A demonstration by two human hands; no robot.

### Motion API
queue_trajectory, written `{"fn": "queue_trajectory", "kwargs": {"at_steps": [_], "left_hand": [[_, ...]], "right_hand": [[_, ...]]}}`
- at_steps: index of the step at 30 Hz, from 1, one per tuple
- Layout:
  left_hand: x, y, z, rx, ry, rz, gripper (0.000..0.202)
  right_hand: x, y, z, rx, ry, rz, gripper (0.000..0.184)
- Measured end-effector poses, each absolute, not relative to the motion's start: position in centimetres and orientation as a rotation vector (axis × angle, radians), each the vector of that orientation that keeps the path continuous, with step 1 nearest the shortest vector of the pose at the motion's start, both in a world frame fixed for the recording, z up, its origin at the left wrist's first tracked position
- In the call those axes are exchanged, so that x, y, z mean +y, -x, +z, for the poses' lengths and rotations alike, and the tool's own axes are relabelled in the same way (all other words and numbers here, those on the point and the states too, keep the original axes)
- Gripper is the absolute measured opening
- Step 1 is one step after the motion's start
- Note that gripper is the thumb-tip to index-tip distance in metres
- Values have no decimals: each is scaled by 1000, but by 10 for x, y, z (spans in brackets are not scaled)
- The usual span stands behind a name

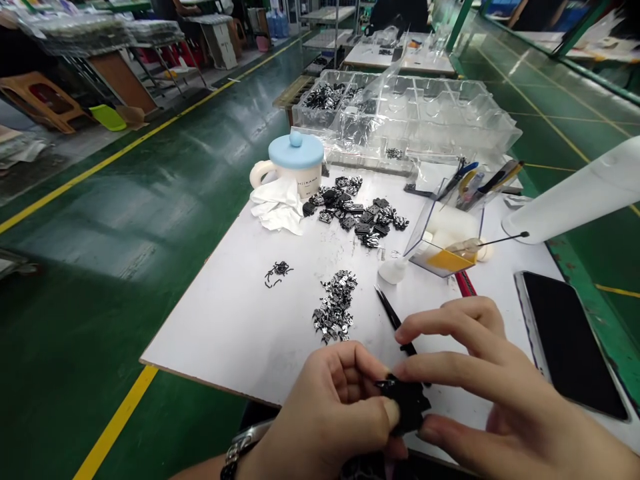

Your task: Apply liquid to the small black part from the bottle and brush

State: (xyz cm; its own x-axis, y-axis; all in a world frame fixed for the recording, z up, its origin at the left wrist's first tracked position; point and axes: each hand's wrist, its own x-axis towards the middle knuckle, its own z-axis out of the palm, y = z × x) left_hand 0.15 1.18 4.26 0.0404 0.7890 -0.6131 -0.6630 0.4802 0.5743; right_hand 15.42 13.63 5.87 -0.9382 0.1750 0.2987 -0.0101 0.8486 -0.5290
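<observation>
I hold a small black part [406, 403] between both hands at the near edge of the white table [240, 320]. My left hand [333, 407] has its grip closed on the part's left end, thumb pressed on its lower edge and fingers curled over the top. My right hand [493, 393] pinches the right side, forefinger laid across the top and thumb beneath, so that grip is closed on the same part. The part's long axis seems to run roughly left to right between my hands; a small tab points left toward my left fingers. I cannot make out more of its shape, as my fingers cover much of it.

Black tweezers [393, 320] lie on the table just beyond my hands, their long axis slanting away and to the left, the tips at the far end. Near them sits a heap of small silvery pieces [336, 307], and farther off a spread of black parts [357, 210]. A mug with a blue lid [296, 162] stands at the far left, a white cloth [277, 203] touching it. A dark phone [567, 343] lies at my right.
</observation>
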Motion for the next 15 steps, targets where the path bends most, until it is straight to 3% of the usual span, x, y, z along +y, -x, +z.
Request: {"fn": "queue_trajectory", "kwargs": {"at_steps": [15], "left_hand": [[11, -2, 42, 1089, -141, 1143, 25]], "right_hand": [[137, -152, 54, -2688, 84, 829, 31]]}}
